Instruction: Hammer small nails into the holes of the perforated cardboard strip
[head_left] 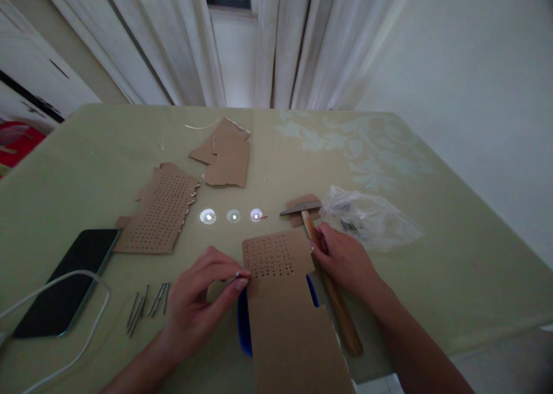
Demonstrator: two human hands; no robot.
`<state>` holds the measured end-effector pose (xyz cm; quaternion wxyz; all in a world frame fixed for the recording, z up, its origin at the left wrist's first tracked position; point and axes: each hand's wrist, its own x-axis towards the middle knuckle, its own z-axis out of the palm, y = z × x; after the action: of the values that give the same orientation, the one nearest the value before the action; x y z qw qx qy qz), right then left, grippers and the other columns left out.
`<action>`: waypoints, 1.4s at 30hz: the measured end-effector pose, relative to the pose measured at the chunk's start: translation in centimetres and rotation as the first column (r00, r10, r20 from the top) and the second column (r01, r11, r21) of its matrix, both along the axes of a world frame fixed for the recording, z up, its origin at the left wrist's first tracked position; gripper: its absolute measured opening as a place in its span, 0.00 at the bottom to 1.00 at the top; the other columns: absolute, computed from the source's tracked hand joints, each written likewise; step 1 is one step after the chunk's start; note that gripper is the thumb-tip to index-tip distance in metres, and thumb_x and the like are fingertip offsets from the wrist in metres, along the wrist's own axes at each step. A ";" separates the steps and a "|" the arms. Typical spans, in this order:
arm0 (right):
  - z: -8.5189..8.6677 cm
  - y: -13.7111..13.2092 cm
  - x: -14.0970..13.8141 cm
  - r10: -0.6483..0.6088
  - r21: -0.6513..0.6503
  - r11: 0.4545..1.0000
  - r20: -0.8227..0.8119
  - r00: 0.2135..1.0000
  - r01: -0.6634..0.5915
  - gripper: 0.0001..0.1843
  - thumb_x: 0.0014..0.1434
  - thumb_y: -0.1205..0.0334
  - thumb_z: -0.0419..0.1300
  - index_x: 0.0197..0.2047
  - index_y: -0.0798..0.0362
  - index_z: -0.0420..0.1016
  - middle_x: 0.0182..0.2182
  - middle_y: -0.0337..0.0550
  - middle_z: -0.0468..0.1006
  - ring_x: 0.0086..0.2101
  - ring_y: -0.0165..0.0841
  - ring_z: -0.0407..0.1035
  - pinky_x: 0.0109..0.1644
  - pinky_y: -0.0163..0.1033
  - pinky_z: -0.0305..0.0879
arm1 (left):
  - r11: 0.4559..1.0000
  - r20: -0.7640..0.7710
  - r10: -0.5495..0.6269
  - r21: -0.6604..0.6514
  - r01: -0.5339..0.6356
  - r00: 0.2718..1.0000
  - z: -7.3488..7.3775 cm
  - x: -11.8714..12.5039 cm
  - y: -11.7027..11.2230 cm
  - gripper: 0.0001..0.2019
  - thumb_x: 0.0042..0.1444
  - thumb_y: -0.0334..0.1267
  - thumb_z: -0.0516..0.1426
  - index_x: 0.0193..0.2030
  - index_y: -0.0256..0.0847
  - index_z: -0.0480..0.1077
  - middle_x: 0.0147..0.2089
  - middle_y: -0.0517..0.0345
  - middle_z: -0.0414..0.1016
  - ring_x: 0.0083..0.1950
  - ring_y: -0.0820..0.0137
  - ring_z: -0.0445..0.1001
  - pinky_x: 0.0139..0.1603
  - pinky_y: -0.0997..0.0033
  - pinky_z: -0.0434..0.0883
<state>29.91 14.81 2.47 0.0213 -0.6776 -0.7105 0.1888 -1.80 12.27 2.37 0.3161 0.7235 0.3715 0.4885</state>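
Observation:
My left hand (pixel 203 293) is pinched shut on a small nail (pixel 239 274) at the left edge of a cardboard strip (pixel 285 313) punched with rows of holes. The strip lies over a blue object (pixel 244 325). My right hand (pixel 343 258) is closed around the wooden handle of a hammer (pixel 328 279), whose metal head (pixel 300 208) rests on a small cardboard scrap beyond the strip.
Several loose nails (pixel 147 305) lie left of my left hand. A perforated cardboard sheet (pixel 162 215), a torn cardboard piece (pixel 224 155), a black phone (pixel 69 279) with a white cable (pixel 64 325), and a clear plastic bag (pixel 367 215) sit on the green tablecloth (pixel 453 238).

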 end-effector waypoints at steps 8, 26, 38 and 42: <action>0.0 -0.1 0.0 -0.020 -0.006 1.000 -0.038 0.999 0.020 0.08 0.72 0.56 0.59 0.41 0.48 0.68 0.31 0.42 0.78 0.31 0.40 0.71 0.36 0.40 0.52 | 0.996 -0.068 -0.043 0.078 0.049 0.997 -0.1 -0.3 0.0 0.09 0.70 0.28 0.65 0.52 0.45 0.82 0.41 0.56 0.86 0.40 0.68 0.81 0.41 0.67 0.77; 2.3 0.7 1.5 -0.201 -0.262 0.965 -0.682 0.703 0.022 0.18 0.67 0.43 0.62 0.35 0.49 0.73 0.21 0.31 0.71 0.17 0.30 0.64 0.20 0.35 0.62 | 0.977 -0.117 -0.037 0.204 0.061 0.992 0.7 0.0 0.2 0.09 0.68 0.25 0.66 0.50 0.42 0.82 0.41 0.56 0.88 0.38 0.69 0.83 0.42 0.69 0.79; 15.7 1.5 -0.6 0.139 0.140 0.941 -0.990 0.028 0.309 0.10 0.76 0.50 0.60 0.43 0.43 0.77 0.21 0.24 0.46 0.14 0.28 0.35 0.18 0.40 0.40 | 0.975 -0.102 -0.014 0.217 0.036 0.995 1.2 0.1 0.6 0.07 0.69 0.26 0.65 0.47 0.42 0.83 0.39 0.54 0.84 0.38 0.69 0.81 0.40 0.73 0.79; 17.9 2.7 0.2 0.312 0.328 0.862 -0.944 0.105 0.388 0.16 0.79 0.48 0.56 0.42 0.39 0.81 0.24 0.28 0.43 0.17 0.31 0.30 0.22 0.44 0.38 | 0.973 -0.103 0.012 0.232 0.012 0.995 0.9 0.1 0.7 0.05 0.70 0.29 0.65 0.45 0.42 0.83 0.38 0.55 0.84 0.37 0.70 0.81 0.38 0.73 0.78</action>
<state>30.08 17.53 20.39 0.6721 -0.3591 -0.5110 0.3977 -1.74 12.99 3.25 0.2095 0.7800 0.3279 0.4901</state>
